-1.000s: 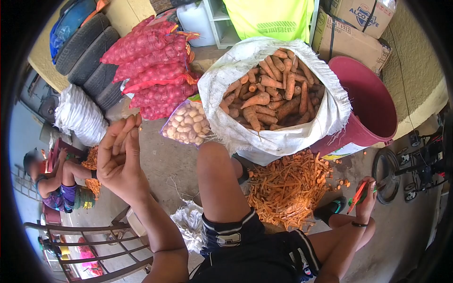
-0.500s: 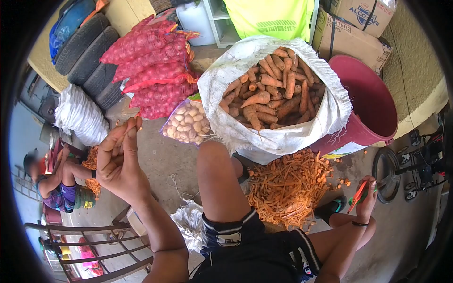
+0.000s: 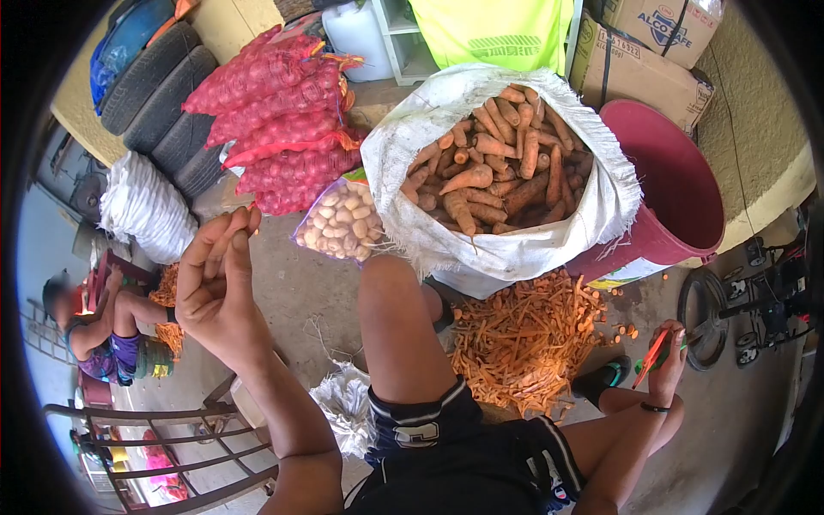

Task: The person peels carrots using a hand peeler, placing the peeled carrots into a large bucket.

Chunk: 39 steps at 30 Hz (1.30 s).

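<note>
Left hand [image 3: 215, 287]: hovering raised beside the left knee, grip pinching shut at the fingertips [image 3: 245, 221]; contents too small to tell. Right hand [image 3: 665, 360]: resting by the right knee, grip clasping an orange peeler [image 3: 652, 352]. Carrot sack [image 3: 515, 249] standing ahead, peelings pile [image 3: 524, 339] lying just below it, maroon bucket [image 3: 678, 189] leaning beside

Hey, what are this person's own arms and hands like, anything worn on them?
Both forearms are bare: no sleeves, no gloves. The left hand shows no ring or watch. The right hand has a thin dark band around its wrist.
</note>
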Tool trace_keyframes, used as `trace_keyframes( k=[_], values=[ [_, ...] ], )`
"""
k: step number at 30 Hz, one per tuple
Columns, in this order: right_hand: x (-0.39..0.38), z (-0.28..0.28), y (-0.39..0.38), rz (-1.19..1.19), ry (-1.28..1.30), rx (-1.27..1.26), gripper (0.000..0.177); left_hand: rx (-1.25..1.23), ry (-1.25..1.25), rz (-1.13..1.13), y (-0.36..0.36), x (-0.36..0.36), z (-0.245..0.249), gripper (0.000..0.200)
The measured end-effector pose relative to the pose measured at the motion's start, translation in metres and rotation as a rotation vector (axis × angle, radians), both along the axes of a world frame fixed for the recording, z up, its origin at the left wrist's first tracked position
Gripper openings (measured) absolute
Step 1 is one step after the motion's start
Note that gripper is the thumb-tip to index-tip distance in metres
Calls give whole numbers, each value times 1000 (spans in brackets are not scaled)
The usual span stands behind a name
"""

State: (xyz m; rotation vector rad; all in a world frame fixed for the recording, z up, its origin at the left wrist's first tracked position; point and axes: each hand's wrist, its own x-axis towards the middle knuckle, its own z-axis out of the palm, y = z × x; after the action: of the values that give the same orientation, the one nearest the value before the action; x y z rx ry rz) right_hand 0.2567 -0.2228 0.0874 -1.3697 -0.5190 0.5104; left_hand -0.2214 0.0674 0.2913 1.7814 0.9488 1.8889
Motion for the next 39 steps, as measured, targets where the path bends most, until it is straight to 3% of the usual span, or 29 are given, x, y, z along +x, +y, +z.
trace_keyframes(
  k=[14, 21, 23, 25, 28, 29, 31, 32, 33, 35, 39],
  values=[
    [-1, -1, 2, 22, -28, -8, 44, -3, -18, -47, 0, -4, 2, 27],
    [-40, -14, 38, 131, 18, -133, 39, 64, 15, 34, 3, -20, 2, 21],
    [-74, -3, 66, 295, 7, -178, 36, 89, 37, 80, 2, -24, 3, 21],
    [-121, 24, 104, 531, 78, -144, 33, 102, 33, 93, 0, -28, 5, 22],
    [-199, 77, 182, 878, -95, 129, 28, 167, 10, 107, -3, -35, 7, 22],
    [-219, 105, 202, 1037, -149, 37, 31, 198, 2, 109, -3, -38, 9, 23],
    [-272, 129, 252, 1117, -363, 352, 29, 180, 50, 155, -9, -49, 13, 28],
    [-299, 156, 261, 1113, -407, 231, 29, 179, 51, 131, -13, -53, 17, 30],
    [-315, 199, 268, 1234, -358, 200, 30, 181, 52, 106, -17, -58, 20, 32],
    [-371, 220, 297, 1129, -302, 594, 32, 173, 97, 158, -26, -69, 28, 44],
    [-413, 259, 296, 1178, -205, 602, 32, 150, 127, 311, -48, -78, 44, 58]
  ],
)
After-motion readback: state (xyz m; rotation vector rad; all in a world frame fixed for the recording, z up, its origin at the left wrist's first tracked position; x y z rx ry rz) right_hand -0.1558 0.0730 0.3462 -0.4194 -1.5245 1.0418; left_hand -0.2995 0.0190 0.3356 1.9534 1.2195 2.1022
